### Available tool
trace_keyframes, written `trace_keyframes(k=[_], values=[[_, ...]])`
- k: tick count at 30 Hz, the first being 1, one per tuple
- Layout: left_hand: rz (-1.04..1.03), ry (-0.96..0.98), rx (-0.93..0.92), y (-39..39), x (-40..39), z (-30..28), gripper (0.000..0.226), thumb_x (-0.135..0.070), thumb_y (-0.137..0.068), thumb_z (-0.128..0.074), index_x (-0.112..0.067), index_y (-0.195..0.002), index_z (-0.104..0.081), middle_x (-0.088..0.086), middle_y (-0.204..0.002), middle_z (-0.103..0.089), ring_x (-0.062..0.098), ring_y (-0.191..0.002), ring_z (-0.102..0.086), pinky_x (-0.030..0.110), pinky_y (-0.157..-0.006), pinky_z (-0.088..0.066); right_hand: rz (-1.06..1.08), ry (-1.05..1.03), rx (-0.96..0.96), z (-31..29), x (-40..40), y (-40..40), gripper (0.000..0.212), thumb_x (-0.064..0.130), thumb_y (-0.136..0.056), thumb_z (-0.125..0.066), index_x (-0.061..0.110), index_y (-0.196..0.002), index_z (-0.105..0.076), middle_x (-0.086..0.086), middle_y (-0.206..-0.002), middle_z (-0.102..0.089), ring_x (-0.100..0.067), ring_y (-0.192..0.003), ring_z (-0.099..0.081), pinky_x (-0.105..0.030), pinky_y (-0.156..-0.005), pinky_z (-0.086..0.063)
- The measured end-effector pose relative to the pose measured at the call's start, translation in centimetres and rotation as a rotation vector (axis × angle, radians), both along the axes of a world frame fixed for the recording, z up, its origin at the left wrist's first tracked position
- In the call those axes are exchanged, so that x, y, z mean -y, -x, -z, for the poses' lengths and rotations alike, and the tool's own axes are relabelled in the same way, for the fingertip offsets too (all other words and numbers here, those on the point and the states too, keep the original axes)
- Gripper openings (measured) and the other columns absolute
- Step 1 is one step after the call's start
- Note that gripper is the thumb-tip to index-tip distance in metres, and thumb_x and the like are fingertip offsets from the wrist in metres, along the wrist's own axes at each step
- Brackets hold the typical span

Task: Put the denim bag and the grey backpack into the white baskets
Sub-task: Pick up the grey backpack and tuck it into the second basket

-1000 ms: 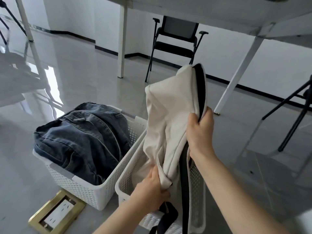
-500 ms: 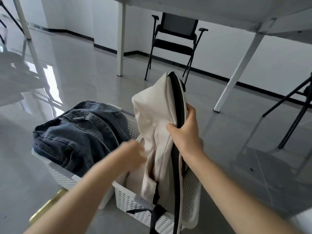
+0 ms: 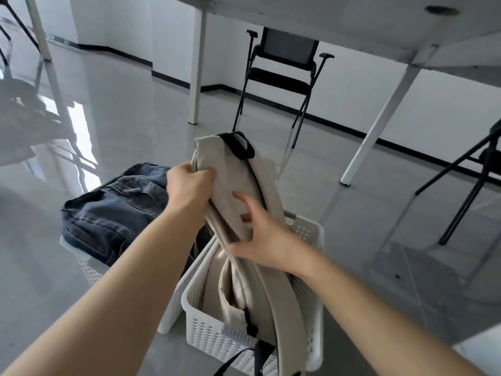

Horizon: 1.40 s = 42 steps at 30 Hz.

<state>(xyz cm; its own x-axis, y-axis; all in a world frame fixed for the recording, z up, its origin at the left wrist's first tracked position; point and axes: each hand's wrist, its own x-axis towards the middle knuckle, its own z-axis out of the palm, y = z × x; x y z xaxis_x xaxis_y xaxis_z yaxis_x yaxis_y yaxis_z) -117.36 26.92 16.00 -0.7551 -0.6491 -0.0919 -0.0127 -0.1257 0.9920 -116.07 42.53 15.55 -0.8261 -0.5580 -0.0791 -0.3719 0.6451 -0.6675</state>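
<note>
The pale grey backpack (image 3: pixel 230 183) with black trim stands upright, its lower part inside the right white basket (image 3: pixel 309 232) and its top sticking well above the rim. My left hand (image 3: pixel 189 185) grips its upper left edge. My right hand (image 3: pixel 263 237) holds its side lower down, fingers spread over the fabric. A black strap hangs over the basket's front wall. The denim bag (image 3: pixel 113 213) lies in the left white basket (image 3: pixel 86 267), bulging over the rim.
Both baskets stand side by side on a glossy grey floor under a white table (image 3: pixel 352 12). A black chair (image 3: pixel 282 74) stands behind them. White table legs (image 3: pixel 379 118) and a black tripod (image 3: pixel 466 191) are to the right.
My left hand has reached up and taken hold of the backpack's upper edge. My right hand has slid down its side. The backpack has sunk deeper into the right basket.
</note>
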Motion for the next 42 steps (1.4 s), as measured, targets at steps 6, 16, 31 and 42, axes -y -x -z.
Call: trace_keyframes(k=[6, 16, 31, 42], values=[[0.013, -0.232, -0.095, 0.2, 0.2, -0.6, 0.014, 0.000, -0.078, -0.060, -0.013, -0.071, -0.061, 0.016, -0.088, -0.063, 0.026, -0.079, -0.060, 0.047, -0.082, -0.055, 0.090, -0.510, 0.447, 0.4, -3.3, -0.1, 0.070, 0.048, -0.071, -0.074, 0.015, -0.129, -0.054, -0.003, -0.124, -0.064, -0.020, -0.108, -0.064, -0.036, -0.091, -0.055], [0.026, -0.430, -0.052, 0.5, 1.8, 0.6, 0.008, -0.003, -0.080, -0.065, -0.010, -0.083, -0.063, 0.009, -0.077, -0.061, 0.026, -0.071, -0.059, 0.037, -0.073, -0.054, 0.404, 0.435, -0.405, -3.9, 0.0, 4.7, 0.047, 0.034, -0.081, -0.074, 0.009, -0.110, -0.046, 0.000, -0.095, -0.057, -0.015, -0.080, -0.053, -0.022, -0.065, -0.042], [0.115, -0.013, -0.103, -1.1, 1.2, 1.9, 0.025, -0.013, -0.072, -0.079, -0.004, -0.089, -0.064, 0.014, -0.090, -0.071, 0.025, -0.075, -0.064, 0.043, -0.075, -0.056, 0.384, -0.106, -0.002, 4.4, -3.7, 11.2, 0.033, 0.020, -0.092, -0.056, 0.009, -0.122, -0.057, -0.007, -0.113, -0.060, -0.027, -0.111, -0.059, -0.027, -0.085, -0.044], [0.305, 1.250, -0.569, -3.0, -6.2, 0.6, 0.015, 0.000, -0.075, -0.066, -0.011, -0.080, -0.056, -0.002, -0.076, -0.052, 0.019, -0.073, -0.041, 0.039, -0.059, -0.042, 0.563, 0.232, 0.204, -9.5, 1.4, 9.5, 0.041, 0.022, -0.075, -0.074, 0.004, -0.110, -0.062, -0.014, -0.101, -0.071, -0.026, -0.077, -0.068, -0.032, -0.071, -0.056]])
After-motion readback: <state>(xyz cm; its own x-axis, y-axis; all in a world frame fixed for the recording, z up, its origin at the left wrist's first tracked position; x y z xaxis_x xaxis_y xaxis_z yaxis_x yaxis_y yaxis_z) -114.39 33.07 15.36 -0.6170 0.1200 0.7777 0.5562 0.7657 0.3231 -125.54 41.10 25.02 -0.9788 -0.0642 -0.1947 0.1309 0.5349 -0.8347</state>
